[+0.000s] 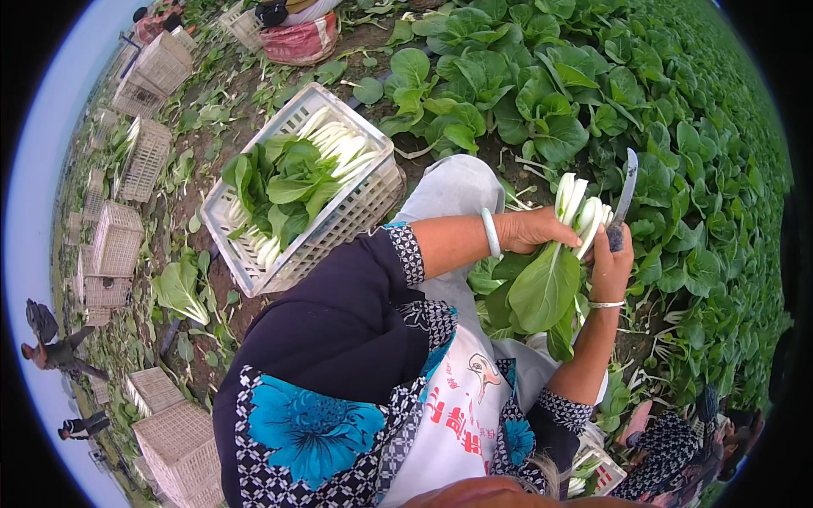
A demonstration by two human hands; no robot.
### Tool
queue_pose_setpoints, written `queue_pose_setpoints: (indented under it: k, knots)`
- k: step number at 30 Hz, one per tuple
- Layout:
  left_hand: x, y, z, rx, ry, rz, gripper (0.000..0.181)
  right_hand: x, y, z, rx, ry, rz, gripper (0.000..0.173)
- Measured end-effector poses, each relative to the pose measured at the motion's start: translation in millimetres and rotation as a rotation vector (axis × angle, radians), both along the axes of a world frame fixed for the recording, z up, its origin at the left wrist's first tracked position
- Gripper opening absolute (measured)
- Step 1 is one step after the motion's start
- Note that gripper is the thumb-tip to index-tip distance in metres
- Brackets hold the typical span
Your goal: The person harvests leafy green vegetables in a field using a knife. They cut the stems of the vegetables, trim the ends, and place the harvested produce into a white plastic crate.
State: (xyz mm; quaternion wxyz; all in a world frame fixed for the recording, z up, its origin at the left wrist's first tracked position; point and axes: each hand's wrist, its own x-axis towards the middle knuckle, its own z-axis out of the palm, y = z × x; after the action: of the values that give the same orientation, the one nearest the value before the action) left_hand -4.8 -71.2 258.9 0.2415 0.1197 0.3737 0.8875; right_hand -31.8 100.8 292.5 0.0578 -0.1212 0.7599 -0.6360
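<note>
My left hand (538, 230) grips a bunch of leafy greens (547, 286) that look like bok choy. The pale stalks point up past my fingers and the broad leaves hang below. In my right hand (611, 261) is a knife with a curved blade (627, 184), its dark handle (615, 237) in my fist and the blade pointing up and away. The right thumb and fingers are close against the stalks; whether they also grip them is hard to tell. To the left, a white plastic crate (298, 190) holds cut greens (298, 181), stalks at both ends and leaves in the middle.
Growing greens (635, 114) cover the ground ahead and to the right. Loose leaves and a cut plant (181, 292) lie on the soil at left. Several crates (117, 238) stand farther left. A red sack (302, 39) lies at the top. Other people (673, 444) are nearby.
</note>
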Motion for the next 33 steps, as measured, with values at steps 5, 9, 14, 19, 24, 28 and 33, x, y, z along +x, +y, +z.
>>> queue_pose_setpoints:
  k: [5,9,14,19,24,28,33]
  knots:
    - [4,17,-11,-0.092,0.076,0.215,0.045,-5,9,-6,0.197,0.165,-0.040,0.020]
    - [0,21,-21,-0.277,0.101,0.378,0.045,-7,7,-7,0.279,0.238,-0.092,0.023]
    - [19,-16,15,0.068,-0.036,0.469,0.036,-24,14,-10,-0.008,0.023,-0.166,0.024]
    - [91,-138,70,0.433,-0.032,0.776,0.025,-35,13,-16,-0.129,-0.236,-0.261,0.032]
    - [217,-289,88,0.374,0.197,1.194,0.027,-39,-3,-41,-0.139,-0.292,-0.196,0.035]
    - [300,-401,50,0.306,-0.007,1.748,0.026,-34,-9,-60,-0.138,-0.361,-0.216,0.036]
    - [391,-488,-83,0.456,-0.216,2.023,0.019,-23,-13,-93,-0.179,-0.527,-0.205,0.034]
